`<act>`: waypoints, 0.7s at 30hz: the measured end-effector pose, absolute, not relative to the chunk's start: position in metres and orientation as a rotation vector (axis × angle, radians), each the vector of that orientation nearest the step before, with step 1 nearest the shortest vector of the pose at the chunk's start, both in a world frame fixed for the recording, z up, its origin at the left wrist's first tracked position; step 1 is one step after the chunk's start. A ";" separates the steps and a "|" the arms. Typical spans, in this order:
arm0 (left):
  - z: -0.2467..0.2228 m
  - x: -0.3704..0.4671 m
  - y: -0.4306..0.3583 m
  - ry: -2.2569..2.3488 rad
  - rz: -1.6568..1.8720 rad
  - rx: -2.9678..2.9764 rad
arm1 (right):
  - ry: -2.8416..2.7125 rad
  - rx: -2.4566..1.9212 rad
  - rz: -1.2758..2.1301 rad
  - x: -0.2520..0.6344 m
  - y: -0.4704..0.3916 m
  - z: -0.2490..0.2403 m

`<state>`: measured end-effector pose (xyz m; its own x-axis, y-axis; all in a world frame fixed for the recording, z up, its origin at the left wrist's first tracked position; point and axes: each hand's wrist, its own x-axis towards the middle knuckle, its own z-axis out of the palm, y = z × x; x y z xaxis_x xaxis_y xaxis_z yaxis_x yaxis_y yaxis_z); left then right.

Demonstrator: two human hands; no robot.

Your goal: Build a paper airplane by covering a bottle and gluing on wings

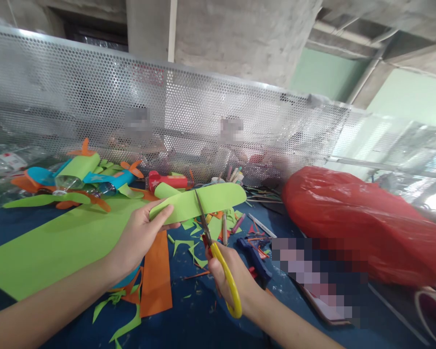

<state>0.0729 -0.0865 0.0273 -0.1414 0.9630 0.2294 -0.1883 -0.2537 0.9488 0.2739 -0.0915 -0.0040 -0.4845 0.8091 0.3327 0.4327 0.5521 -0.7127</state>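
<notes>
Green strip (221, 198): held up over the blue table (189, 320), its left end in the left hand (141, 230), the rest poking out to the right.
Left hand: pinching the strip, thumb on top.
Right hand (241, 270): wrapped around the yellow scissors (221, 261), just below the strip.
Papers and bag: one big green sheet (76, 237) and one orange piece (156, 276) (a bright one), both lower left of the strip; one red bag (349, 218), right of it.
Round end: points right; the strip's long way runs left to right, blades across its middle.
</notes>
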 end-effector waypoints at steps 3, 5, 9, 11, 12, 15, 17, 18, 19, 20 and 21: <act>0.027 0.073 -0.086 0.988 1.569 1.186 | -2.114 -1.007 0.725 0.273 -0.091 -0.005; 0.027 0.073 -0.086 0.977 1.573 1.187 | -2.115 -1.018 0.719 0.273 -0.091 -0.005; 0.028 0.073 -0.087 0.993 1.571 1.182 | -2.119 -1.028 0.695 0.273 -0.090 -0.007; 0.028 0.073 -0.088 0.997 1.567 1.188 | -2.119 -1.032 0.702 0.273 -0.089 -0.008; 0.028 0.073 -0.088 0.996 1.568 1.192 | -2.120 -1.031 0.706 0.273 -0.089 -0.008; 0.027 0.073 -0.087 0.972 1.567 1.208 | -2.132 -1.021 0.690 0.274 -0.090 -0.006; 0.026 0.073 -0.087 0.956 1.555 1.224 | -2.166 -0.996 0.680 0.275 -0.090 -0.004; 0.026 0.073 -0.087 0.954 1.545 1.234 | -2.189 -0.978 0.677 0.276 -0.090 -0.003; 0.026 0.073 -0.087 0.957 1.537 1.241 | -2.217 -0.957 0.677 0.276 -0.090 -0.002; 0.026 0.074 -0.087 0.963 1.534 1.246 | -2.243 -0.937 0.673 0.276 -0.090 -0.002; 0.026 0.074 -0.087 0.966 1.531 1.250 | -2.263 -0.922 0.663 0.277 -0.090 -0.002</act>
